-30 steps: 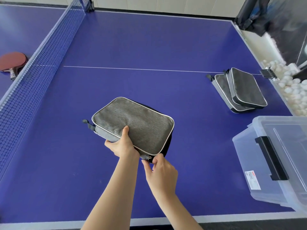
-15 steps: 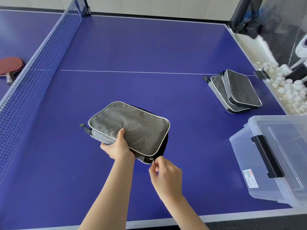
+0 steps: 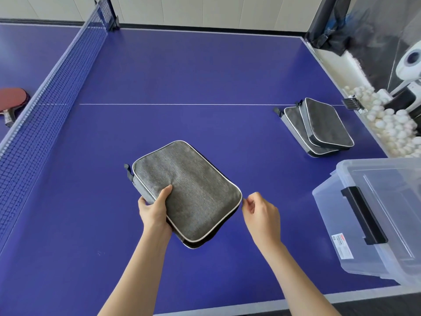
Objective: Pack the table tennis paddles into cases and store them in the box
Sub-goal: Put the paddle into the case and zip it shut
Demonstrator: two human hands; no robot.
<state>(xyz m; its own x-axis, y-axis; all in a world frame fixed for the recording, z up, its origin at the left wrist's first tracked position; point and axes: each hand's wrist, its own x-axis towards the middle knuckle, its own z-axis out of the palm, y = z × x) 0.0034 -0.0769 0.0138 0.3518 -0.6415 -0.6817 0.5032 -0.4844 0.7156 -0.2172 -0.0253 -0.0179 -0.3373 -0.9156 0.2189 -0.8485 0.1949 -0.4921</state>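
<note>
Case (image 3: 189,190) of grey cloth with pale piping is gripped by the left hand (image 3: 155,212) at its near left edge: the thumb is laid flat on the top face and the other fingers are curled beneath. At the right corner of the case the right hand (image 3: 262,214) is seen with thumb and forefinger pinched on the rim and the remaining fingers curled in. Whether a zip tab lies between the fingertips is too small to be told. The case is tilted, its far end pointing away from the grip and to the left, and a small dark loop (image 3: 128,171) is seen at that far left corner. The case is held low over the blue table (image 3: 205,69); whether its underside touches the surface cannot be told.

Beyond the grip and well to the right, two other cases (image 3: 319,128) are stacked, the upper one shifted across the lower. To the right of the right hand and apart from it, a clear box (image 3: 330,208) with a black latch (image 3: 363,216) is set at the table's edge. White balls (image 3: 387,126) are heaped past the table's right side. Far to the left of the grip, behind the net (image 3: 45,103), a red paddle (image 3: 11,99) is laid on the table.
</note>
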